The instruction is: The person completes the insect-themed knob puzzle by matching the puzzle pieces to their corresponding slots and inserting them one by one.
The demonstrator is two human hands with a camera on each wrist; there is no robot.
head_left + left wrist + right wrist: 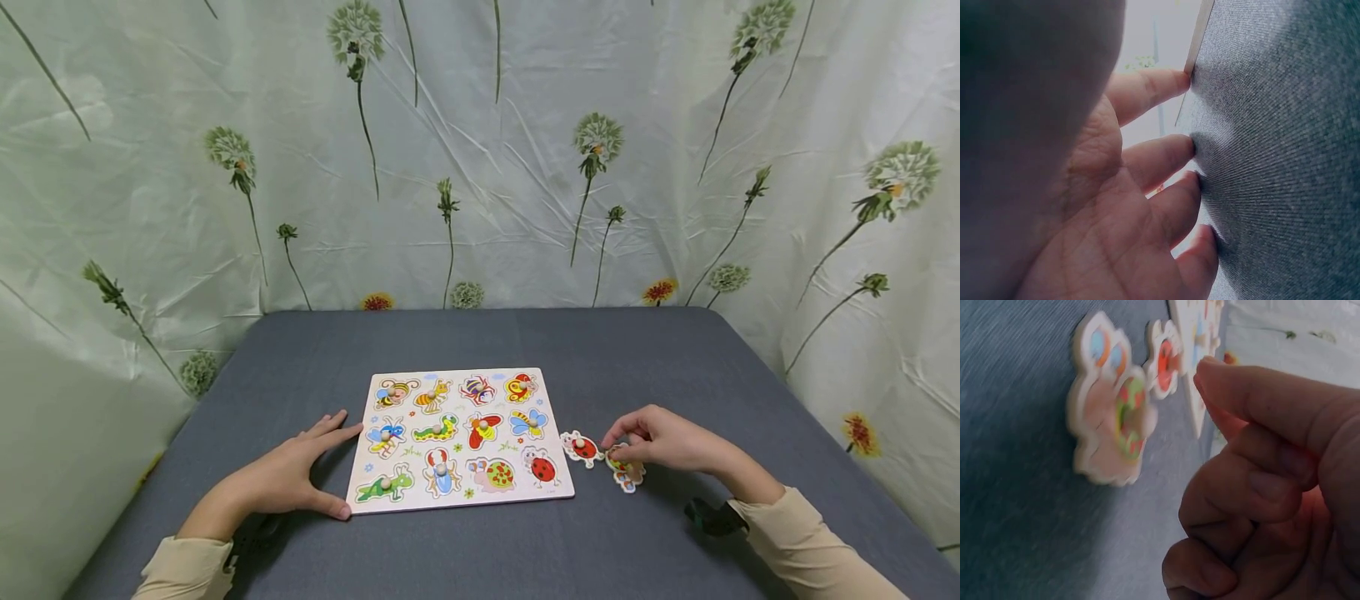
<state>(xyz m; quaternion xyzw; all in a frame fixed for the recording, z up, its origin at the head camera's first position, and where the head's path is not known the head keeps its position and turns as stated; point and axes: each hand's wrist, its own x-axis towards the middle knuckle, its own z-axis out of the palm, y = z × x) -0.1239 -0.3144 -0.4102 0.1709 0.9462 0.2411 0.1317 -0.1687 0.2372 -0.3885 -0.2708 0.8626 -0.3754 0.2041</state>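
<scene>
A wooden insect peg puzzle board [465, 450] lies on the table, with knobbed pieces in most of its places. My left hand [288, 475] is spread along its left side, thumb at the near corner and a finger at the edge. To the right of the board lie a ladybug piece [581, 448] and a snail piece [628, 477]. Above the snail piece is my right hand [667, 439], thumb and forefinger close together and other fingers loosely curled. In the right wrist view the snail piece's knob [1141, 422] stands apart from the fingertips.
Dark grey cloth covers the table [465, 558]. Behind it and along the sides hangs a pale curtain [510, 183] printed with dandelions. A dark strap [712, 517] hangs at the right wrist.
</scene>
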